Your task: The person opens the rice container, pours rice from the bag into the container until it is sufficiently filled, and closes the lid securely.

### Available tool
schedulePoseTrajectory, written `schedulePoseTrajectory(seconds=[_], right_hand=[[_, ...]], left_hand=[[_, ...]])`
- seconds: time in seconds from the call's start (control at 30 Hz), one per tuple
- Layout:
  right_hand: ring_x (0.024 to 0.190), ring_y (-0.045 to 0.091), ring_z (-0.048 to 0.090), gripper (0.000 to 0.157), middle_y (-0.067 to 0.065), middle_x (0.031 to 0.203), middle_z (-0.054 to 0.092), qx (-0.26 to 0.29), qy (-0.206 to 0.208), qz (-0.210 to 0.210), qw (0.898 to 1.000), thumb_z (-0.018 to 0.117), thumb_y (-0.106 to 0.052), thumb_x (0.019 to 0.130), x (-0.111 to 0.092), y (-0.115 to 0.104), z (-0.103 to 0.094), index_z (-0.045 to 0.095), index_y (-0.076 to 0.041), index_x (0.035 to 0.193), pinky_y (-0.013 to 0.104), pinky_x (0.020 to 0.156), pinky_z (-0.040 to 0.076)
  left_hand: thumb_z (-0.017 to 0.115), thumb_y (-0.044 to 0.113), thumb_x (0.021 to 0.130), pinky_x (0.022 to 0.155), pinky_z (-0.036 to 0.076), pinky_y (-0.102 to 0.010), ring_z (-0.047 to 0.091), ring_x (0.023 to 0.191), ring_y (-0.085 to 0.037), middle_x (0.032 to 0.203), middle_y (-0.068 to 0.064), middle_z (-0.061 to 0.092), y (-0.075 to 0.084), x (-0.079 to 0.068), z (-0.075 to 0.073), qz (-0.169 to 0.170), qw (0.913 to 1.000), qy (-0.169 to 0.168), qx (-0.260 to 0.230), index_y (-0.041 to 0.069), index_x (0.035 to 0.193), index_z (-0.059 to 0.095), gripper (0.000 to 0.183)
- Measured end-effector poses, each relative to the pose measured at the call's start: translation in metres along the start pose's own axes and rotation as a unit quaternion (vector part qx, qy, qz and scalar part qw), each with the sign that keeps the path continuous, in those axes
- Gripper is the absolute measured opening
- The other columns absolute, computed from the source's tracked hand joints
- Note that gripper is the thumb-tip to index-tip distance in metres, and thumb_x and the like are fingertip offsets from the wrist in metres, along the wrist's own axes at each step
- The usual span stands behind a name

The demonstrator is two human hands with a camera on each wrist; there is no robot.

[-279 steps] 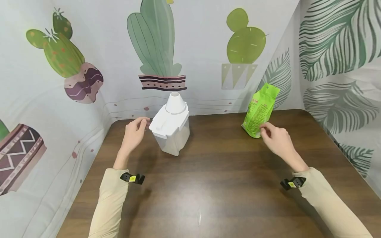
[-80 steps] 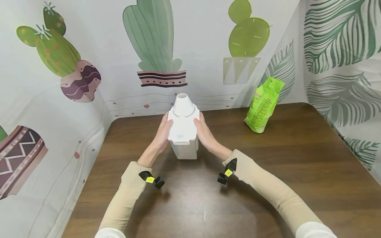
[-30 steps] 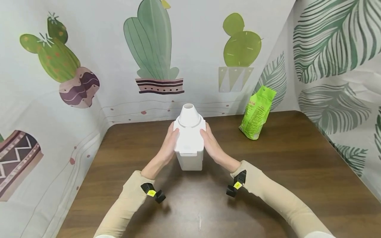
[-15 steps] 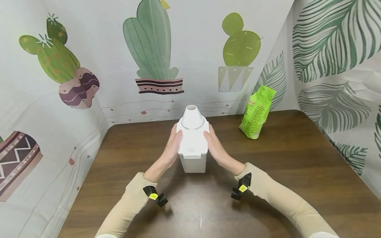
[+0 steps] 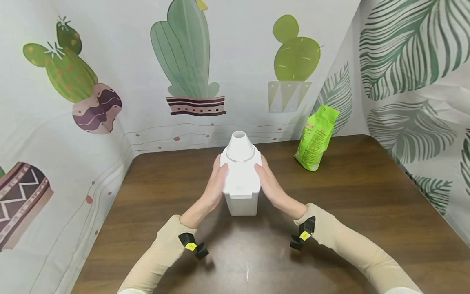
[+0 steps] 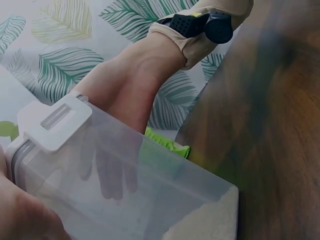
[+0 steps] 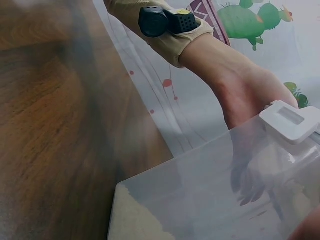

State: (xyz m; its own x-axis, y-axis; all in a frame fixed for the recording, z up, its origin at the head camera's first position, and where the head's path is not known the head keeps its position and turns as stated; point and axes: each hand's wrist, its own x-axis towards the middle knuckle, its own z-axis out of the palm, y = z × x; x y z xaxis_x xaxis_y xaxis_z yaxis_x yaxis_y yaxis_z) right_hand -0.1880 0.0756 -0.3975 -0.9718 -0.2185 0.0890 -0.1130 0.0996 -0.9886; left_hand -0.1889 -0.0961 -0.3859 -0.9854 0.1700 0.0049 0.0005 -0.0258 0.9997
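Note:
A translucent plastic storage container (image 5: 244,206) with a white lid (image 5: 241,179) and a cone-shaped top piece (image 5: 239,148) stands near the middle of the table. My left hand (image 5: 216,183) grips its left side, thumb over the lid's edge. On the opposite side my right hand (image 5: 269,183) holds it the same way. Through the clear wall in the left wrist view, the right hand's fingers (image 6: 112,175) lie flat along the far side. Pale powder or fine grains (image 7: 132,215) sit in the container's bottom. A white latch (image 7: 290,120) shows at the lid's edge.
A bright green printed bag (image 5: 316,139) stands upright at the back right of the brown wooden table (image 5: 176,175). Behind the table hangs a white cloth (image 5: 242,81) printed with cacti and leaves.
The right hand has left the green bag and joined the left on the container. Both hands have turned it straight and moved it right and nearer, with slight movement continuing lately.

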Motion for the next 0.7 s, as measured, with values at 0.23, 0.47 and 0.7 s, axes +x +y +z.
schedulePoseTrajectory(seconds=[0.23, 0.47, 0.7], right_hand=[[0.151, 0.026, 0.0, 0.056, 0.014, 0.163, 0.002, -0.01, -0.004, 0.009, 1.0, 0.021, -0.022, 0.105, -0.006, 0.001, -0.005, 0.001, -0.004, 0.154, 0.047, 0.122, 0.003], [0.151, 0.025, 0.0, 0.056, 0.012, 0.163, 0.002, -0.012, -0.007, 0.018, 1.0, 0.021, -0.023, 0.105, -0.012, 0.0, -0.008, 0.001, -0.005, 0.154, 0.047, 0.122, 0.003], [0.151, 0.027, -0.001, 0.057, 0.014, 0.163, 0.001, -0.014, -0.003, 0.025, 1.0, 0.021, -0.021, 0.104, -0.017, -0.001, -0.011, 0.0, -0.002, 0.154, 0.048, 0.122, 0.002]], left_hand=[[0.03, 0.023, 0.103, 0.122, 0.002, -0.043, -0.002, 0.151, -0.022, 0.164, -0.009, -0.002, 0.0, -0.004, 0.006, -0.008, 0.9999, 0.002, 0.008, 0.006, 0.154, -0.002, 0.063], [0.03, 0.022, 0.102, 0.122, 0.001, -0.044, -0.002, 0.151, -0.023, 0.164, -0.01, -0.001, 0.001, -0.009, 0.011, -0.004, 0.9998, 0.005, 0.021, 0.006, 0.155, -0.001, 0.063], [0.03, 0.021, 0.102, 0.122, 0.001, -0.045, -0.002, 0.151, -0.024, 0.164, -0.011, -0.001, 0.0, -0.013, 0.015, 0.001, 0.9998, -0.001, 0.018, 0.005, 0.154, -0.001, 0.063]])
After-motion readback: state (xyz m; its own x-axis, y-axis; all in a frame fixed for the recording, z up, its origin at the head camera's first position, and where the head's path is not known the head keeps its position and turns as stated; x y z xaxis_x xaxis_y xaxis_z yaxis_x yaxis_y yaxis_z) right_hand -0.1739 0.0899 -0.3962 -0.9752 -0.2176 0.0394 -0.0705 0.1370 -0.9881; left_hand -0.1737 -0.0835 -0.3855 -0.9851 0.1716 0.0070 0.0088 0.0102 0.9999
